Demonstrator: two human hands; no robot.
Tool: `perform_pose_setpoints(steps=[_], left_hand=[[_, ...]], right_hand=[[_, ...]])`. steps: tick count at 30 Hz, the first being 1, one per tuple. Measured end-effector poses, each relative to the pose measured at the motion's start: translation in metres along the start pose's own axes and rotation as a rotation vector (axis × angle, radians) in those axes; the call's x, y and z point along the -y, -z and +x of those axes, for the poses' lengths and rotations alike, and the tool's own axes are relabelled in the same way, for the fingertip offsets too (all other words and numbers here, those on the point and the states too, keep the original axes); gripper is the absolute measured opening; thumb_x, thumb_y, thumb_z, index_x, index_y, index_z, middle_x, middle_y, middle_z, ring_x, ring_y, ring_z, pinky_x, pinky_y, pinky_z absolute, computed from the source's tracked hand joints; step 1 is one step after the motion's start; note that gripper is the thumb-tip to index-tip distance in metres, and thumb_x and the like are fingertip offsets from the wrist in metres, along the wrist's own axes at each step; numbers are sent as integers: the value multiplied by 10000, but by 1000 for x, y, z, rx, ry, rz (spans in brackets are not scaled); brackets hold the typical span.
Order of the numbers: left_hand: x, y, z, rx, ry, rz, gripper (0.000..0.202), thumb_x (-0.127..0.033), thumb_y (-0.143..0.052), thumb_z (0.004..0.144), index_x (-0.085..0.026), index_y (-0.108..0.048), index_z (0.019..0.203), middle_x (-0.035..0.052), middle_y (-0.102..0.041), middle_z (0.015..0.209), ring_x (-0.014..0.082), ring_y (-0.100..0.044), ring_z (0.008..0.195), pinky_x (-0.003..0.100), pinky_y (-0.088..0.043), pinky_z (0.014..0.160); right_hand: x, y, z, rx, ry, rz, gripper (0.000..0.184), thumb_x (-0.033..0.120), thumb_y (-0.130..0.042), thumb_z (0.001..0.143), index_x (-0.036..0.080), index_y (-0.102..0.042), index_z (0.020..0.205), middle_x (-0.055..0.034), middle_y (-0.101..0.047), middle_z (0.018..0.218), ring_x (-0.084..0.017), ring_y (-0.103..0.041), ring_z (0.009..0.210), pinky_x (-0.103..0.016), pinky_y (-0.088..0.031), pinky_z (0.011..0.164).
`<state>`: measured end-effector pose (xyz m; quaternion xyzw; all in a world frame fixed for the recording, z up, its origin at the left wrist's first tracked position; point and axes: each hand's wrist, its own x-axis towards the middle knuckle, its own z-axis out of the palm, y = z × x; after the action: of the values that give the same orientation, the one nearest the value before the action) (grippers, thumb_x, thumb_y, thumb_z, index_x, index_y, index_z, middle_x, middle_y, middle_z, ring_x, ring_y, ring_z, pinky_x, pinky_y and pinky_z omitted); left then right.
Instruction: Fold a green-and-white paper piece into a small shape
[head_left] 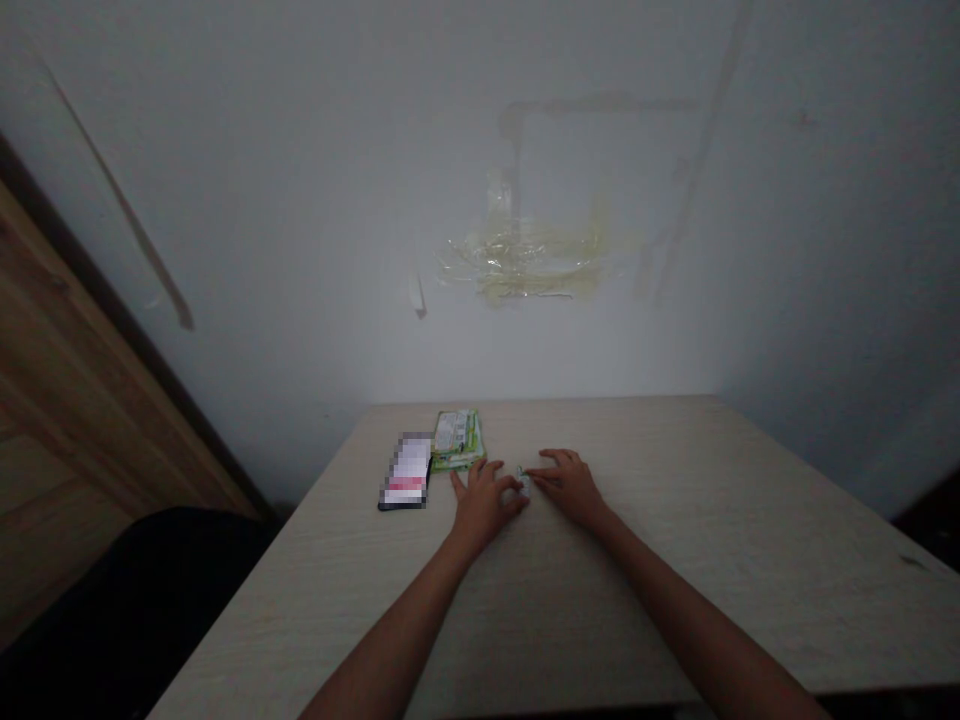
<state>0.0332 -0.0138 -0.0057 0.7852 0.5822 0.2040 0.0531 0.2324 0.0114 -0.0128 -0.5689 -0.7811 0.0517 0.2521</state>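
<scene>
Between my hands, a small pale object (524, 485) with a bit of green at its top stands or lies on the table; its kind is too small to make out. My left hand (484, 508) rests beside it, thumb and index finger closed on its left side, the other fingers spread toward the green packets (457, 440). From the right, my right hand (576, 488) reaches in with thumb and index finger together at the object's top edge. Its other fingers are bent loosely above the table.
A phone (407, 472) with a blurred-out screen lies left of the packets on the light wooden table (750, 560). The wall (300, 250) behind carries strips of old tape (525, 262). At the left are a wooden panel (90, 400) and a dark chair-like shape (157, 590).
</scene>
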Motion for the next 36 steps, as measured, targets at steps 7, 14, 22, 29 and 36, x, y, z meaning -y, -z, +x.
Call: perform_pose_setpoints(steps=[7, 14, 22, 29, 36], left_hand=[[-1, 2, 2, -13, 18, -19, 211, -500, -589, 844, -361, -699, 960, 3, -531, 1348, 312, -289, 1367, 749, -46, 1053], [3, -1, 4, -12, 14, -55, 177, -461, -621, 831, -374, -697, 965, -8, -524, 1359, 316, -295, 1358, 762, -57, 1037], [1, 2, 3, -25, 28, -25, 191, -466, -629, 824, -460, -700, 1001, -25, -513, 1383, 325, -298, 1363, 761, -49, 1039], [-3, 5, 0, -11, 31, 58, 218, -491, -616, 831, -520, -681, 1037, -43, -433, 1471, 354, -249, 1389, 787, 21, 1016], [-3, 8, -1, 21, 31, 49, 233, -493, -598, 845, -516, -670, 1065, -49, -424, 1480, 358, -235, 1397, 783, 35, 1016]], right_hand=[[-3, 5, -6, 0, 62, 67, 209, 372, -598, 882, 425, -704, 1054, -17, -588, 1284, -232, -453, 1203, -407, -382, 1004], [-7, 2, -7, -27, 112, 141, 171, 330, -639, 845, 394, -743, 965, -29, -618, 1222, -235, -474, 1173, -420, -396, 993], [-6, 0, -7, -28, 105, 175, 162, 343, -641, 843, 374, -750, 958, -48, -618, 1204, -232, -474, 1174, -406, -390, 1012], [-6, -6, -1, -15, 27, 106, 179, 339, -624, 858, 357, -747, 987, -59, -602, 1223, -235, -475, 1181, -388, -385, 1019], [-3, -4, 7, 17, -29, 38, 206, 378, -596, 883, 387, -722, 1046, -62, -583, 1191, -223, -493, 1123, -369, -404, 989]])
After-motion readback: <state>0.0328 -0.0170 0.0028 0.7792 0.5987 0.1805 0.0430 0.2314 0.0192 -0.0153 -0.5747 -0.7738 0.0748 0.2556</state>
